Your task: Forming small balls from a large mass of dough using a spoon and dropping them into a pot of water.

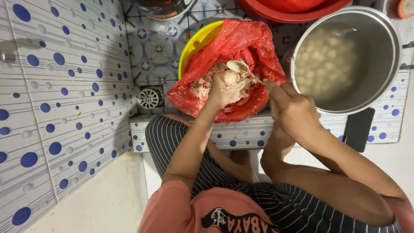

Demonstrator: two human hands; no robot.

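Red bag [241, 43]: paste | left hand [224, 88]: fist squeezing ball [231, 77] | right hand [293, 110]: fingers gripping spoon [241, 68]; best scooped clean under ball | pot [390, 47]: near

single head-worn cam, looks steeply down past the wearer's chest and knees, close range; faces the tiled ledge [241, 137] ahead, tiled wall along left, floor bottom-left, steel pot [347, 60] at the ledge's right end partly cropped; no second view

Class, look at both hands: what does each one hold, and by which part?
Left hand squeezes a pale lump of meat paste in its fist; right hand holds a metal spoon by its handle.
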